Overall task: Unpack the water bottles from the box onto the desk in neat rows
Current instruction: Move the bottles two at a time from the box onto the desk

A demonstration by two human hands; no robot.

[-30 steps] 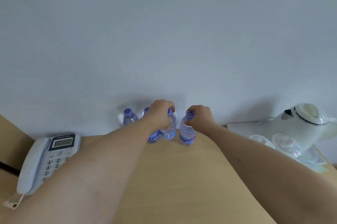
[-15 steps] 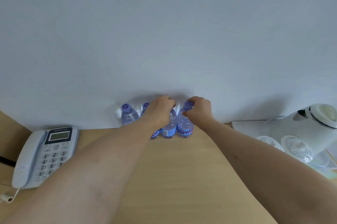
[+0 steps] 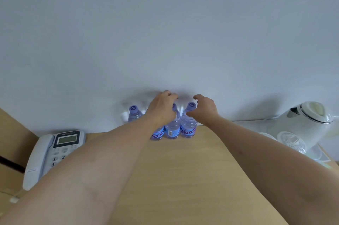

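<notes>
Several clear water bottles with purple caps and blue labels stand in a row on the wooden desk [image 3: 183, 179], against the white wall. The leftmost bottle [image 3: 134, 114] stands slightly apart. The second bottle [image 3: 157, 135] is mostly hidden behind my left wrist. My left hand [image 3: 162, 109] hovers over the third bottle [image 3: 172, 129], fingers loosely curled above its cap. My right hand [image 3: 203, 109] is spread beside the rightmost bottle [image 3: 189, 125], with the cap showing between thumb and fingers. A brown cardboard box [image 3: 11, 133] sits at the left edge.
A white desk phone [image 3: 51, 151] lies left of my left arm. At the right a white electric kettle [image 3: 304, 122] and upturned glass cups [image 3: 291, 140] stand on a white tray [image 3: 320, 156]. The wall is directly behind the bottles.
Both hands pushed the two right-hand bottles back to the wall into the row, then loosened their grip and lifted off the caps.
</notes>
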